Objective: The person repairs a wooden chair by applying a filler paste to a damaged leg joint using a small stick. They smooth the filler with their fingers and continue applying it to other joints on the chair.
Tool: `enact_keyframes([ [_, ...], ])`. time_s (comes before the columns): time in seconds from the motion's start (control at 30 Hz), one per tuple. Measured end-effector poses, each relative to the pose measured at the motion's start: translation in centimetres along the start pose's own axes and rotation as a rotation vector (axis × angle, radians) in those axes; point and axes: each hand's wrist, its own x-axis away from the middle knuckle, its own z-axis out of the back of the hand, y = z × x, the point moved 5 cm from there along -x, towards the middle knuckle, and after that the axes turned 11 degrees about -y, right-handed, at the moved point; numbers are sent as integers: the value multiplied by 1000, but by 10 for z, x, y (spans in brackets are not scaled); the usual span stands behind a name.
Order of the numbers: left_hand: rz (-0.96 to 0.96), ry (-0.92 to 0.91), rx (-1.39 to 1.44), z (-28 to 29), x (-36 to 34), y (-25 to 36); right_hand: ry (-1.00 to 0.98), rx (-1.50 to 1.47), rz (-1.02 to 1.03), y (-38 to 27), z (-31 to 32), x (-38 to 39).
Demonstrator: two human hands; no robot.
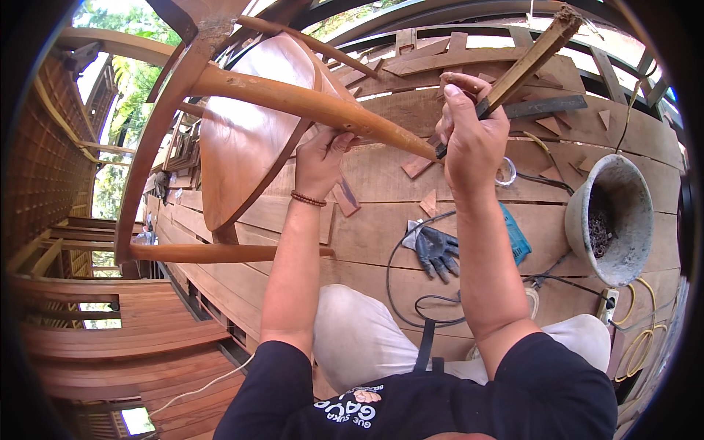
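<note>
A brown wooden chair (246, 147) lies tipped over at the left, its glossy seat turned on edge. One of its legs (308, 106) reaches across toward my right hand. My left hand (323, 160), with a beaded bracelet at the wrist, is closed around the underside of that leg. In my right hand (473, 132) is a chisel (532, 62) with a long wooden handle, frayed at the top end. Its dark metal blade points down to the leg's tip; whether they touch I cannot tell.
Wood offcuts (428, 203) and a flat dark metal bar (546, 107) lie on the plank deck (367, 249). A grey bucket (638, 220) with debris stands at right. Near my knees are a dark glove (437, 251), a teal tool (515, 236), cables and a power strip (608, 306).
</note>
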Motion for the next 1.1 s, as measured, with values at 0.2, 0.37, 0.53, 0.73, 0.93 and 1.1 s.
enact_keyframes([
  [0.2, 99, 117, 7, -1, -4, 3, -10, 54, 21, 2, 2, 0],
  [0.37, 8, 46, -5, -1, -8, 2, -14, 97, 6, 8, 0, 3],
  [0.53, 89, -211, -314, -6, -14, -20, -43, 107, 21, 9, -4, 4],
  [0.73, 368, -181, -205, -11, 25, -63, -62, 131, -1, 17, -8, 7],
  [0.93, 291, -164, -313, -17, 27, -23, -107, 285, -155, 31, 6, -5],
  [1.1, 256, -37, -299, -18, 24, 3, -154, 409, -137, 43, 6, -8],
])
